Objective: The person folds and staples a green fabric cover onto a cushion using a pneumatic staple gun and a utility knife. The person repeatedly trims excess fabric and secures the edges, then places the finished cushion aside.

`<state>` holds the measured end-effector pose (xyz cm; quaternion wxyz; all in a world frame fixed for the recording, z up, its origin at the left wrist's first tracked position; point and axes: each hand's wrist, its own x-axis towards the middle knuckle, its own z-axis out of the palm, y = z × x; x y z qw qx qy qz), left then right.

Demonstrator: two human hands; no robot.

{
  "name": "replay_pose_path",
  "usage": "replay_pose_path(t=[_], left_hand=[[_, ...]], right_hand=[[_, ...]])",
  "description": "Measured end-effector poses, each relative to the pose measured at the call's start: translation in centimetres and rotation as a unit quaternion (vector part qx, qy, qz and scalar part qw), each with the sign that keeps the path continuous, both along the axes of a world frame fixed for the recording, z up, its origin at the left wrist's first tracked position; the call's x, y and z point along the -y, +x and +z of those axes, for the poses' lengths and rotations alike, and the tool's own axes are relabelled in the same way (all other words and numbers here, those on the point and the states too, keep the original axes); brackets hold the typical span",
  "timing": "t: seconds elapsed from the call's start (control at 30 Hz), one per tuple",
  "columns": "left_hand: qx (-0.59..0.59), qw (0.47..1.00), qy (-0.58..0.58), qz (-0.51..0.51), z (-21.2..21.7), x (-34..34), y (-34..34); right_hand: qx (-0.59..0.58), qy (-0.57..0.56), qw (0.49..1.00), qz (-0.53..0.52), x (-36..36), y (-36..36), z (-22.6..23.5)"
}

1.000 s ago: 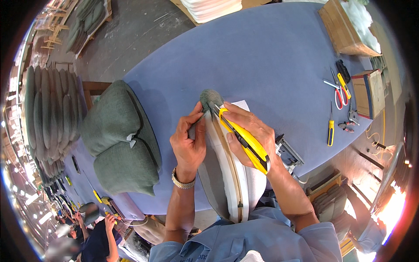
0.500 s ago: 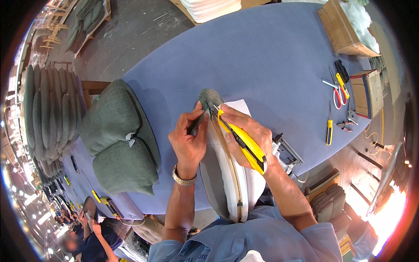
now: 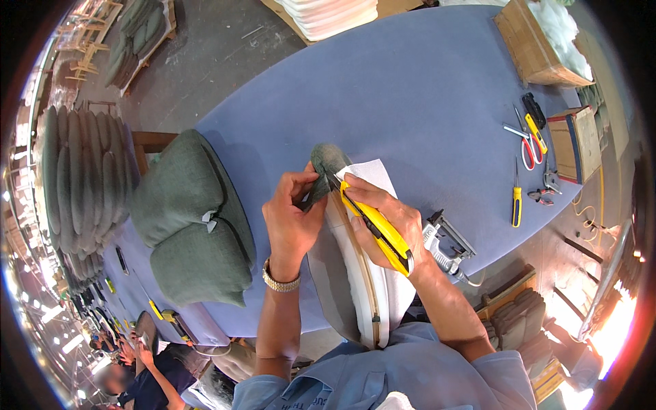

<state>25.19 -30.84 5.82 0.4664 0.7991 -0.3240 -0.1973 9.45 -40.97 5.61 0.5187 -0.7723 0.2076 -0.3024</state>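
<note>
seat pad stood on edge at the near edge of the blue worktop, leaning toward the person; its white foam, wooden rim and grey-green cover face up. left hand, fingers closed in a pinch, holds the grey-green fabric bunched over the pad's far end. right hand, fingers wrapped tight around a yellow utility knife, sets the knife tip against the fabric just beside the left fingertips; whether the blade cuts in cannot be told. a white sheet shows behind the right knuckles. just right of the right wrist, at the near edge, lies a metal staple gun with its hose dropping off the edge. left of the left forearm, two grey-green cushions are stacked near the worktop's left end, close beside the working area. toward the right edge lie a yellow-handled screwdriver, pliers, red-handled scissors and a second yellow knife, well apart from the hands. a cardboard box of white stuffing sits at the far right corner. beyond the left end, rows of cushions stand on the floor.
</note>
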Motion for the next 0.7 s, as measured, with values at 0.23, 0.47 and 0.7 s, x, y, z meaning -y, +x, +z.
replay_pose_path(t=[0.23, 0.47, 0.7], left_hand=[[0.003, 1.000, -0.006, 0.000, -0.8, -0.1, 0.4], [-0.045, 0.997, -0.025, 0.053, -2.1, -0.1, 0.1], [-0.020, 0.997, -0.041, 0.067, -2.0, 0.4, -0.4]], right_hand=[[0.002, 0.000, 1.000, -0.013, -0.4, -0.2, 0.2], [0.037, -0.021, 0.999, -0.030, -0.5, -0.4, -1.0], [0.072, -0.005, 0.997, -0.032, 0.1, 0.0, -1.5]])
